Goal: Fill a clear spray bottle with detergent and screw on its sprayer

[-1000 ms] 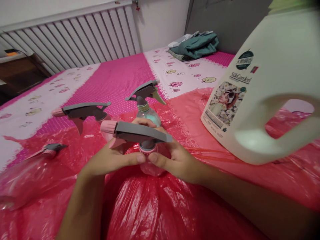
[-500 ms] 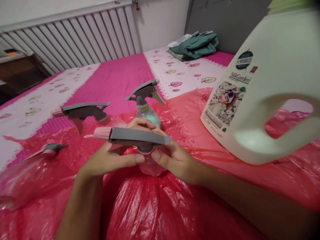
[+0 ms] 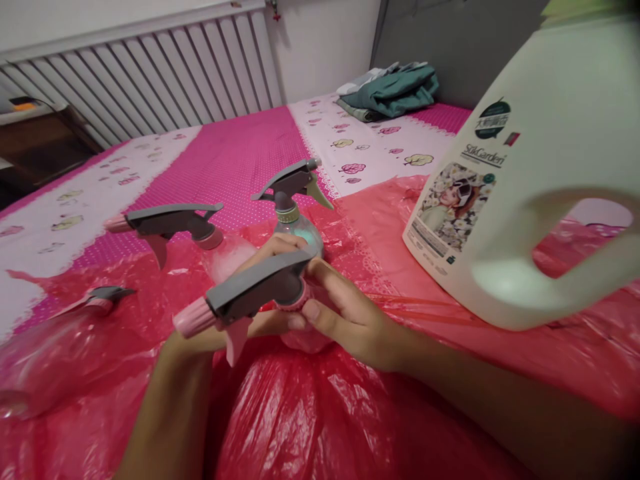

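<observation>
Between my hands stands a small clear spray bottle (image 3: 305, 339) with a grey and pink trigger head (image 3: 260, 283) on top. The nozzle points left and toward me. My right hand (image 3: 353, 313) is closed around the pink collar below the head, thumb in front. My left hand (image 3: 275, 321) wraps the bottle from the left, its fingers partly hidden behind the trigger head. Just beyond my hands a second spray bottle (image 3: 290, 207) with a grey and green head stands upright, pale green inside. To the left is another bottle's grey and pink sprayer (image 3: 170, 223).
A large whitish jug (image 3: 505, 267) with a handle stands close on the right. At the far left a clear bottle (image 3: 55, 353) lies on its side on red plastic sheeting (image 3: 165, 400). Folded clothes (image 3: 390, 93) rest at the back of the bed, before a radiator (image 3: 150, 73).
The trigger head in my hands has turned, its nozzle swinging toward me and its back end away. My right fingers have shifted on the collar. The other bottles stay in place.
</observation>
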Demonstrator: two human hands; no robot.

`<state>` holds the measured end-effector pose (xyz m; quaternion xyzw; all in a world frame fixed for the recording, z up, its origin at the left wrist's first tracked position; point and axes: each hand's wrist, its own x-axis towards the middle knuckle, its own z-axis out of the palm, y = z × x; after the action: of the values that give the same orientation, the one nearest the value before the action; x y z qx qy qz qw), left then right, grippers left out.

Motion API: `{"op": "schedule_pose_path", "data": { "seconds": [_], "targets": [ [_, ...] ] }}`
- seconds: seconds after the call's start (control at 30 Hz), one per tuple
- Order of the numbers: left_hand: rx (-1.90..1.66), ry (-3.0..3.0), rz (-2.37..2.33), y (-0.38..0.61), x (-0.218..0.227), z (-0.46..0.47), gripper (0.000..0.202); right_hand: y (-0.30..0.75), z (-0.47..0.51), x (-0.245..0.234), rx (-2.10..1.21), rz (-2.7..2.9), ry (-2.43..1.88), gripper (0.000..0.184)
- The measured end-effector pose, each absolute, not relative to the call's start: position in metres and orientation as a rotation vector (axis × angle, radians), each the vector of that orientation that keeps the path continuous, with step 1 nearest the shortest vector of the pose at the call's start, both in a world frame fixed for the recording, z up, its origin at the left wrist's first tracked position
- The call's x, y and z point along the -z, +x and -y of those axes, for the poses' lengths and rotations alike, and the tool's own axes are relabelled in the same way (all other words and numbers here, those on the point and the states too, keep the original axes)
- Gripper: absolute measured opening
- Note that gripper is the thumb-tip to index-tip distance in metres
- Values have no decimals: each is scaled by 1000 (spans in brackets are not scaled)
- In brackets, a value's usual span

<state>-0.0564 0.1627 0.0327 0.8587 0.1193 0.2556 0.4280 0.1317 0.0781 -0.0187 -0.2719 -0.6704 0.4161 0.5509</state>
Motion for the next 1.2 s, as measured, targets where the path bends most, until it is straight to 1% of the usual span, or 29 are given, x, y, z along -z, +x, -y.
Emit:
{"op": "schedule_pose_path", "data": {
  "seconds": [0.13, 0.27, 0.4, 0.5, 0.57, 0.63, 0.7, 0.8, 0.9, 1.07, 1.2],
  "targets": [
    [-645, 2175, -274, -55, -25, -168, 54, 132, -77, 17, -1004, 1589, -623, 40],
    [-676, 2188, -237, -53, -18, -171, 54, 133, -77, 16, -1021, 1592, -632, 43],
    [-675, 2116, -228, -55, -18, -169, 59, 132, -77, 18, -1015, 1588, -658, 41],
    [-615, 2145, -299, -59, -29, -163, 47, 131, -78, 19, -966, 1590, -669, 34],
    [-530, 2214, -287, -61, -38, -160, 45, 130, -79, 19, -939, 1600, -648, 30],
    [-520, 2231, -241, -60, -44, -158, 45, 130, -80, 20, -935, 1604, -607, 27],
    [-533, 2200, -233, -59, -45, -158, 41, 130, -81, 20, -942, 1602, -566, 27],
    [-541, 2153, -259, -58, -42, -159, 35, 131, -81, 21, -959, 1586, -532, 32],
    [-553, 2118, -266, -59, -39, -159, 39, 131, -81, 21, -975, 1569, -532, 36],
    [-570, 2035, -238, -57, -37, -160, 49, 132, -81, 18, -956, 1582, -564, 37],
    [-620, 2056, -312, -56, -37, -159, 56, 131, -80, 18, -952, 1564, -596, 39]
  ]
}}
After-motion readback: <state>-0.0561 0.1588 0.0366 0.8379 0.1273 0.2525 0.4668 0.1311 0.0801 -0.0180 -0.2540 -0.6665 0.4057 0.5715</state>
